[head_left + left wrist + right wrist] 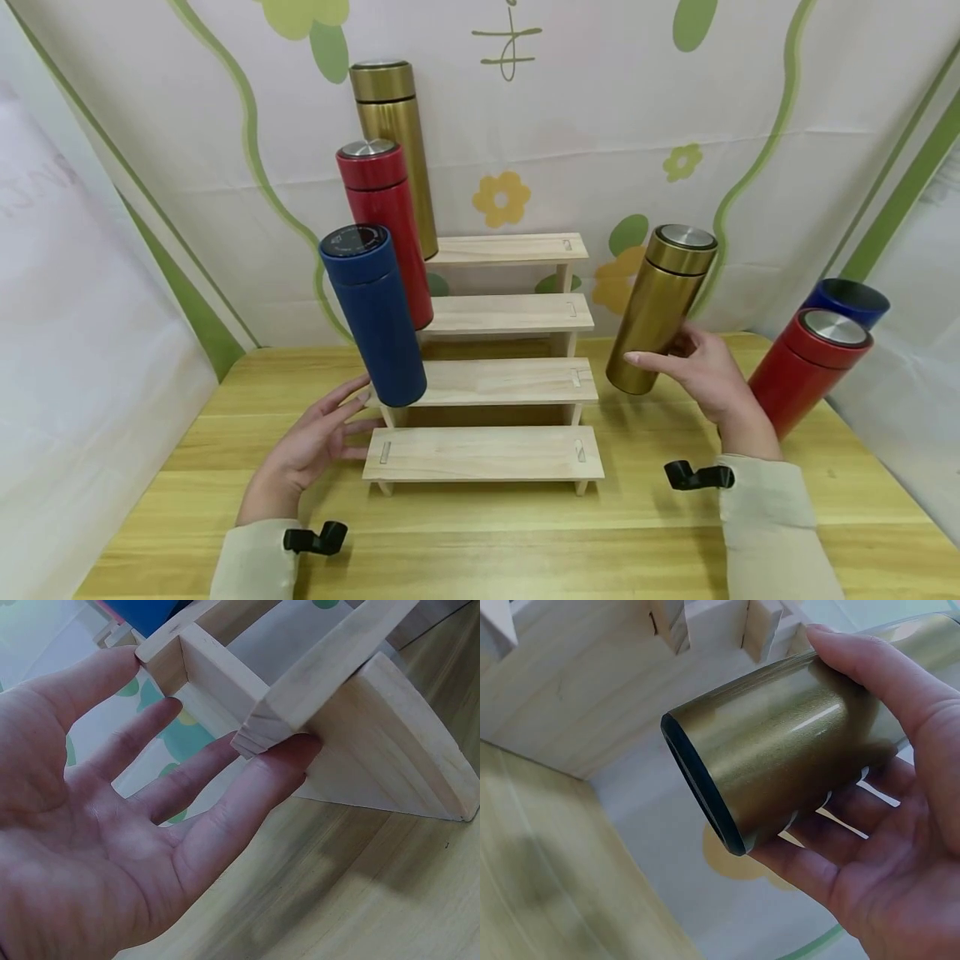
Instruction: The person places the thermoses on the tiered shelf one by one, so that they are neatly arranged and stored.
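My right hand grips a gold thermos, fingers and thumb around its body. The right wrist view shows that thermos's dark-rimmed base raised off the tabletop. Beside the left end of the stepped wooden rack is my left hand. Its extended fingertips touch the rack's shelf ends in the left wrist view. On the rack's left ends stand a blue thermos, a red thermos one tier higher, and another gold thermos on the top tier.
To the right of my right hand stands a second red thermos, partly behind the forearm. Behind it shows a blue cylinder with a dark top. A patterned cloth hangs behind the wooden table.
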Tool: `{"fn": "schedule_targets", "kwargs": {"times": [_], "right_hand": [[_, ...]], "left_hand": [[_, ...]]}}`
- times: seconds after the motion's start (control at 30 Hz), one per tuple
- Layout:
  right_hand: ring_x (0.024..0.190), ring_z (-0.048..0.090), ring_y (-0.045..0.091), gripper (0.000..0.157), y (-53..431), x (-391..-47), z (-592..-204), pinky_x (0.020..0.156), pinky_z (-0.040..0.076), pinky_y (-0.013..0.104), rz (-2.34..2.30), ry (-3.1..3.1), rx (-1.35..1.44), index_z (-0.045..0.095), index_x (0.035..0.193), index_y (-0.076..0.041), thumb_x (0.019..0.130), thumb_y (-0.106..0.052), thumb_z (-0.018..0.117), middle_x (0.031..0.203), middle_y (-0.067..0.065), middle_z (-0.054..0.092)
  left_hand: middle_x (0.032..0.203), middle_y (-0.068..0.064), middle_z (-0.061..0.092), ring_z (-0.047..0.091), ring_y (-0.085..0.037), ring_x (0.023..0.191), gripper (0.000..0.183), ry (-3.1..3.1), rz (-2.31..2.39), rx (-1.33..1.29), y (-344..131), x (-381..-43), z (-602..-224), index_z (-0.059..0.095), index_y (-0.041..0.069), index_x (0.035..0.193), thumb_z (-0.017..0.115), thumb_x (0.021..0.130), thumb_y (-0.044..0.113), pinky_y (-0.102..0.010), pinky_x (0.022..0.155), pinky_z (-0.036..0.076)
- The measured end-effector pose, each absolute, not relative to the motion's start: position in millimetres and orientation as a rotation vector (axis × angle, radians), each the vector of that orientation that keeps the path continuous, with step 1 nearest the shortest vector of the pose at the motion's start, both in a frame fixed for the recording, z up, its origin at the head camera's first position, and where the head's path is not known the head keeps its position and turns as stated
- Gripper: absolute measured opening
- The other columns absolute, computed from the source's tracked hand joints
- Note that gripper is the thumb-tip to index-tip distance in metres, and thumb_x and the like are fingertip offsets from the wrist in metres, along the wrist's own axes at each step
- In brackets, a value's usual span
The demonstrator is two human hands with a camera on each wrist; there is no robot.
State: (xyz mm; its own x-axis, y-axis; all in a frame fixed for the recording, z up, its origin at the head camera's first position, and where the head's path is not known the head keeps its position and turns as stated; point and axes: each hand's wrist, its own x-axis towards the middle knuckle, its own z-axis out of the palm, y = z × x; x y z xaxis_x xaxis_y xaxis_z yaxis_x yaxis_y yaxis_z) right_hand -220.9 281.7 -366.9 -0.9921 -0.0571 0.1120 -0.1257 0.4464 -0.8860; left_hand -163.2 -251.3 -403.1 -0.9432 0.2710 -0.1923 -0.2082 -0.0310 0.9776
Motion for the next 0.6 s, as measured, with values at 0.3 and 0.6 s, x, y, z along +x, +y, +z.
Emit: {"fn": "schedule_targets", "kwargs": {"times": [0.3,0.6], "right_hand": [[0.122,0.055,0.018,0.079,273.4,-208.7,-351.1,0.093,0.049,0.022,1.574,-2.625,0.145,0.047,0.155,-0.016,0.091,-0.044,0.083,0.146,0.009,0.058],[0.118,0.06,0.013,0.077,268.0,-196.4,-335.5,0.089,0.052,0.019,1.549,-2.597,0.117,0.049,0.154,-0.017,0.09,-0.045,0.082,0.143,0.008,0.06]], "left_hand": [[0.163,-0.012,0.044,0.058,-0.032,0.137,0.062,1.92,2.033,0.074,-251.7,-162.9,-401.9,0.026,0.02,0.167,0.05,0.112,0.036,-0.053,0.099,0.058],[0.17,-0.021,0.028,0.059,-0.031,0.136,0.065,1.918,2.03,0.057,-250.5,-162.9,-401.0,0.023,0.02,0.168,0.051,0.112,0.037,-0.051,0.099,0.059]]}}
